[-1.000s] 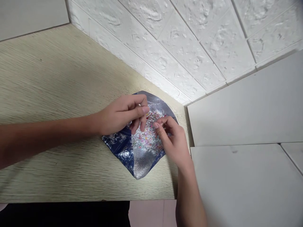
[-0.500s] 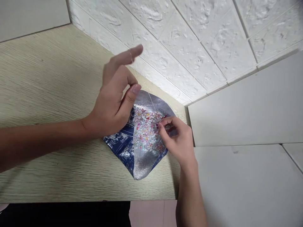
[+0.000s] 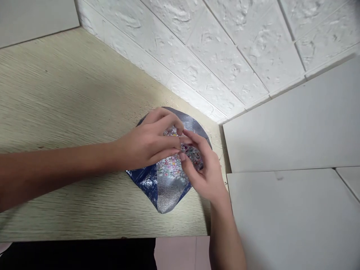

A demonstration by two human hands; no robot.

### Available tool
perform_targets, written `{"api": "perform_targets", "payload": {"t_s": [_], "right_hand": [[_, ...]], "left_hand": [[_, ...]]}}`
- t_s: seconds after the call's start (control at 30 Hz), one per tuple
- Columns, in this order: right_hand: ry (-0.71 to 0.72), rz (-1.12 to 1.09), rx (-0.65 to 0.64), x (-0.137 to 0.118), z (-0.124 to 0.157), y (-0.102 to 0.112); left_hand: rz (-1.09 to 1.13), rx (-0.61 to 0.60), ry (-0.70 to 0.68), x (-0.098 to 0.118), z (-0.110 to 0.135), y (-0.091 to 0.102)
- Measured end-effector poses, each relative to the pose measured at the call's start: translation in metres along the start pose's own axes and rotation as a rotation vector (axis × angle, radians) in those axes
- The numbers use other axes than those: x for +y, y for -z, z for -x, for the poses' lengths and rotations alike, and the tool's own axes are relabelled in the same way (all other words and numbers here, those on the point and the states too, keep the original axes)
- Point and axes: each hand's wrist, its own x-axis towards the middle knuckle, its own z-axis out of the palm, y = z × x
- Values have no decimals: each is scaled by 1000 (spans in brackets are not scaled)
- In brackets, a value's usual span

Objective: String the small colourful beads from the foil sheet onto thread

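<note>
Wood-grain surface [image 3: 70,112] below white textured wall panels [image 3: 225,56]; at its 3 o'clock end, open blue-and-silver foil pouch [image 3: 168,197], lying flat, so small coloured beads [image 3: 171,167] stay within reach. Left hand [image 3: 146,144] from 9 o'clock, right hand [image 3: 204,176] from 6 o'clock, fingers curled close together over beads; any pinched bead impossible to tell.

Soft light falls brightest on the desk [image 3: 135,93] toward the far corner and glints off the silver pouch [image 3: 168,197]. A shadow lies below my right hand [image 3: 204,176]; the picture is fairly sharp, bowing slightly at its edges.
</note>
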Motion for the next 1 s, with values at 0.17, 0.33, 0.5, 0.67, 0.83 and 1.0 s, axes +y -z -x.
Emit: {"api": "perform_targets", "payload": {"t_s": [0.17, 0.33, 0.5, 0.67, 0.83, 1.0], "right_hand": [[-71, 17, -18, 5, 1, -2], [-83, 33, 26, 8, 0, -1], [-70, 81, 114, 10, -1, -2], [-62, 105, 77, 10, -2, -3], [-61, 125, 65, 9, -2, -4], [-75, 151, 41, 10, -2, -4]], "left_hand": [[-29, 52, 96, -1, -1, -1], [49, -55, 136, 0, -2, 0], [-32, -362, 19, 1, 1, -3], [-75, -458, 58, 2, 3, -7], [-62, -501, 72, 3, 3, -7], [-87, -526, 93, 7, 0, -4]]}}
